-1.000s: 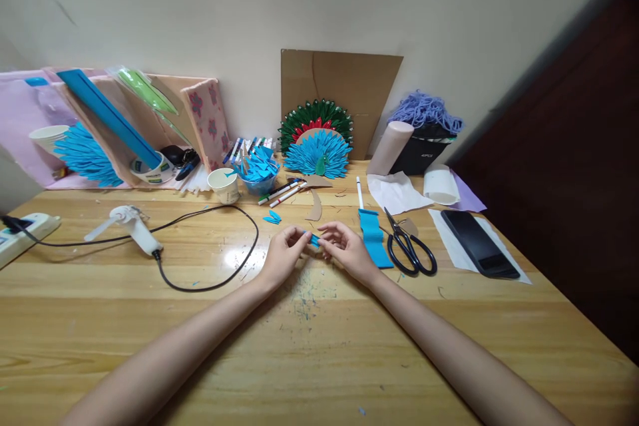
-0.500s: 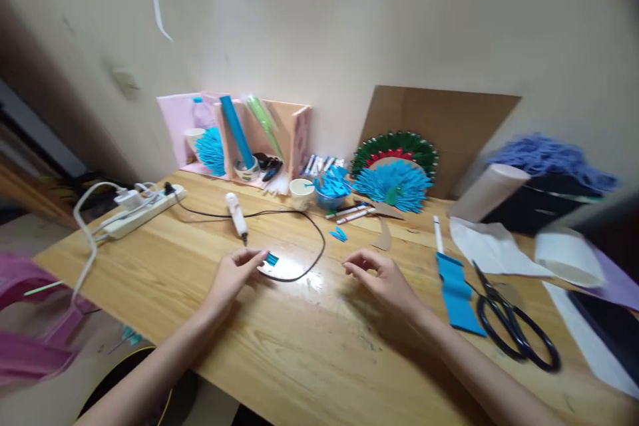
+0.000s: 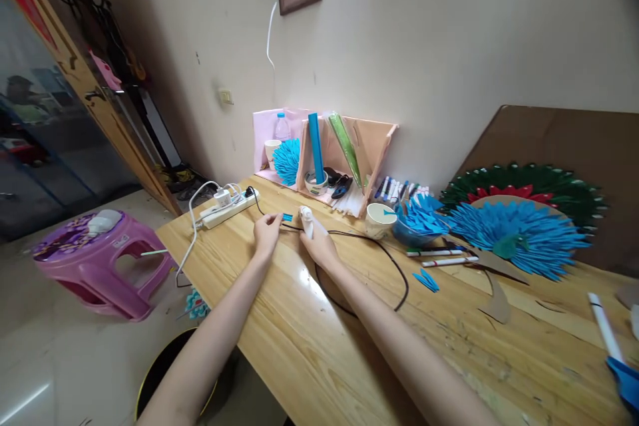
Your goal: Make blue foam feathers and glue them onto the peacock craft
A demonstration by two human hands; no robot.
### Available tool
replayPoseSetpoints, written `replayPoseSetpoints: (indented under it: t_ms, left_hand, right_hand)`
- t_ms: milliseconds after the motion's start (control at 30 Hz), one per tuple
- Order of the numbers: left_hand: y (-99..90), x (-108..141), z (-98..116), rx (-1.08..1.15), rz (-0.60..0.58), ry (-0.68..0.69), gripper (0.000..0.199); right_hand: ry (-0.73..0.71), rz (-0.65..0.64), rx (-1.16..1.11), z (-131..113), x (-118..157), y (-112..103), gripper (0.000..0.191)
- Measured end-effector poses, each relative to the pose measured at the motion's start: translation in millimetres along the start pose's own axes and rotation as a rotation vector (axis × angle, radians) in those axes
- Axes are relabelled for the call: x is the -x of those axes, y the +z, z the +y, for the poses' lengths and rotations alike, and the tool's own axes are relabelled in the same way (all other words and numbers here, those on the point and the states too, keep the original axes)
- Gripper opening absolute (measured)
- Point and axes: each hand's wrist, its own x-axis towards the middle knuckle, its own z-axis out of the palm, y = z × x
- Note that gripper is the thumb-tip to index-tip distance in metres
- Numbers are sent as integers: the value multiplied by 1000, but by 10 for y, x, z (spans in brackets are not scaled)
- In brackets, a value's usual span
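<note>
Between the fingertips of my left hand (image 3: 267,234) is a small blue strip (image 3: 287,217), its free end pointing right. My right hand (image 3: 319,246) is wrapped round a white glue gun (image 3: 307,216), just right of the strip. A black cord (image 3: 384,249) loops over the wooden table (image 3: 294,333) from near the glue gun. Small folded blue pieces (image 3: 426,280) lie on the table to the right of the loop. Behind them a bowl (image 3: 417,234) holds many more blue pieces.
A white power strip (image 3: 229,211) lies at the table's left end. Behind are a paper cup (image 3: 379,221), a pink divider (image 3: 382,153), markers (image 3: 449,261) and a blue fan-shaped paper piece (image 3: 519,233). A pink stool (image 3: 110,266) and a black bin (image 3: 174,359) stand on the floor.
My right hand has moved left and taken hold of the glue gun, which lay on the table. The view has turned left. My left hand still pinches the blue strip.
</note>
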Motion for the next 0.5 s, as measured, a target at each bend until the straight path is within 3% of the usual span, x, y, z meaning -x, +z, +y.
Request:
replayPoseSetpoints:
  t_ms: [167,333,500]
  left_hand:
    - [-44,107,-31,-8,-65,17,27]
    - [-22,157,46,-6,-108,-1,27]
    - [10,193,65,27,-161,-55,29]
  right_hand:
    - [43,33,-133,164,224,-152,25]
    - [-40,12,-288,331,600,-415,34]
    - [-100,-47,-298,393,761,-458,35]
